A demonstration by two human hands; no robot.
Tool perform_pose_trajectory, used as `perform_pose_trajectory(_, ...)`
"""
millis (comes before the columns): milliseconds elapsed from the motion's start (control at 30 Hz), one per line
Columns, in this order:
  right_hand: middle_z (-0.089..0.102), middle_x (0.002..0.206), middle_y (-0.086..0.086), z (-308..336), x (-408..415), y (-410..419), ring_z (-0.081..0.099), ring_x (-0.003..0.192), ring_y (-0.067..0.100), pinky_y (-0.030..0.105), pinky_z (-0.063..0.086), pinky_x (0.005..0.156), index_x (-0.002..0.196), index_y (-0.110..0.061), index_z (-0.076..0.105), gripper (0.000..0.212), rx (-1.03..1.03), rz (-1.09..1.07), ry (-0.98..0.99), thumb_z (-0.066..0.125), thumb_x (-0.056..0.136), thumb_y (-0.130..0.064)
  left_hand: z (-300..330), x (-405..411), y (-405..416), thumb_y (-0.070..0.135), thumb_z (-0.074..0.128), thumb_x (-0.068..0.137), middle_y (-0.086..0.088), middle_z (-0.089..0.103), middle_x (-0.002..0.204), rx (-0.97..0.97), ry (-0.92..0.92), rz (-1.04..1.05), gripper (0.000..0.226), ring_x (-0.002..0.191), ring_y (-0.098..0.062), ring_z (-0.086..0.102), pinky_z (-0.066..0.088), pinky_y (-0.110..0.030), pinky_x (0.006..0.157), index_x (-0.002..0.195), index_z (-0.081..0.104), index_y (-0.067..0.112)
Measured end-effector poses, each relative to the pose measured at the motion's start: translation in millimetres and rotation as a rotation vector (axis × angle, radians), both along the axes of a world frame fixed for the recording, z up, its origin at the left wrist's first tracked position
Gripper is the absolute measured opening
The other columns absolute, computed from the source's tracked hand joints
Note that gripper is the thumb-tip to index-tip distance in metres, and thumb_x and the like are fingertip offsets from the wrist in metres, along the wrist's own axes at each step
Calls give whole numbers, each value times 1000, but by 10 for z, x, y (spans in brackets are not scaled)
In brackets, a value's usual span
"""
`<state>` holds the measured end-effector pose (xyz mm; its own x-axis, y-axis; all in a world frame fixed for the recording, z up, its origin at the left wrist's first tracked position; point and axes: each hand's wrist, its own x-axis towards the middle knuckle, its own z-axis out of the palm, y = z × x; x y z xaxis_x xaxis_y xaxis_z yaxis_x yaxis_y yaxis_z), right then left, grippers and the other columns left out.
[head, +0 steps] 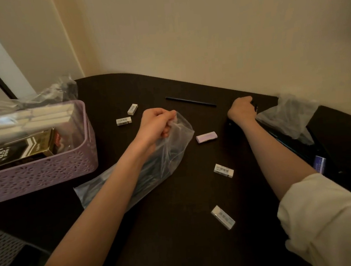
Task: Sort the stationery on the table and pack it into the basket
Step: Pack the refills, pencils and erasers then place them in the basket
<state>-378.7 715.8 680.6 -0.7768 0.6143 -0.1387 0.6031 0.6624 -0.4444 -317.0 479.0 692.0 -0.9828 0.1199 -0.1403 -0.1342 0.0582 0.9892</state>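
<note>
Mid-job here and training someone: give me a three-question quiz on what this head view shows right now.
1. True or false: the left hand pinches the mouth of a clear plastic bag.
2. How many small loose erasers lie on the dark table? A) three B) five C) eight
3. Fill in: the lilac basket stands on the person's ____ side.

Key:
1. True.
2. B: two far ones, a lilac one, and two near ones.
3. Left. It already holds a black and gold box.
</note>
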Motion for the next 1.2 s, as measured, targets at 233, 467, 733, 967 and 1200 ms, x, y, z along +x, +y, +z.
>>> perform_pose_trajectory(233,55,103,12,169,215,-111,56,84,22,30,46,67,110,-4,53,32,-233,141,122,68,87,-21,117,175,-29,17,58,95,3,51,62,-13,3,2,17,51,-6,43,37,-19,50,92,66,4)
perform_pose_trajectory(467,32,54,-5,531,694,-313,23,37,5,16,19,32,79,-11,51,8,-1178,71,276,49,87,-10,291,433,-45,17,58,95,2,51,62,-45,60,15,16,52,-6,44,38,-19,50,88,65,5)
perform_pose_trajectory(733,46,67,0,884,1143,-562,41,60,9,22,38,57,79,-12,52,26,-1426,-38,600,41,101,-19,400,588,12,17,59,95,-1,51,64,-106,112,15,15,52,-7,44,38,-20,49,86,66,7)
perform_pose_trajectory(967,41,69,-1,927,1320,-612,40,54,6,16,34,43,84,-13,55,28,-1018,183,715,41,102,-28,481,635,9,17,58,95,0,50,62,-144,122,14,15,51,-7,44,38,-19,48,88,65,6)
perform_pose_trajectory(1200,60,70,5,715,1432,-709,59,57,9,21,52,55,90,-7,66,22,-900,398,601,53,98,-23,538,661,-56,16,58,95,0,50,62,-150,135,16,15,51,-7,43,38,-18,48,84,64,8)
